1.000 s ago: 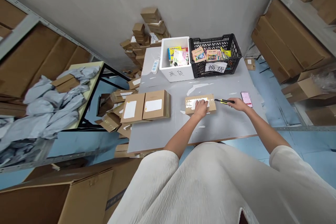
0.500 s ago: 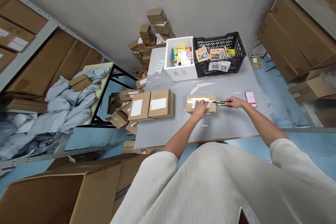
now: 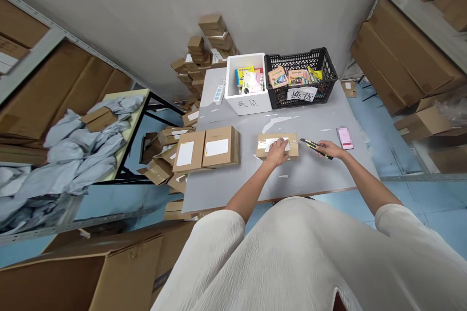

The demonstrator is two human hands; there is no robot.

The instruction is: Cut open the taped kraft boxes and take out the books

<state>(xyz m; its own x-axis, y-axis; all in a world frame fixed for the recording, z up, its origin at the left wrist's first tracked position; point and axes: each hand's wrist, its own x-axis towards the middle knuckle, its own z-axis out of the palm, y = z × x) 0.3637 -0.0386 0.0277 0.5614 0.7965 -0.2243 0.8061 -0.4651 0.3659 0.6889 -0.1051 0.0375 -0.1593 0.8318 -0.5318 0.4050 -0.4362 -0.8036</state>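
A small cardboard box (image 3: 260, 149) with a white label on top lies on the grey table in front of me. Across its top rests my left hand (image 3: 278, 152), palm down with the fingers stretched over the label. My right hand (image 3: 328, 149) is closed around a black and yellow utility knife (image 3: 310, 144). The knife's tip points toward the box's right end and is a little apart from it.
On the grey table (image 3: 233, 189), two labelled boxes (image 3: 206, 148) stand at left. A white bin (image 3: 251, 104) and a black crate (image 3: 321, 92) with booklets stand behind. A pinkish phone (image 3: 345, 137) lies at right. Grey parcels (image 3: 76, 150) cover a side table.
My right hand has drawn the knife away from the box's right end, and the knife is now tilted. My left hand has stayed on the box. The view has shifted slightly.
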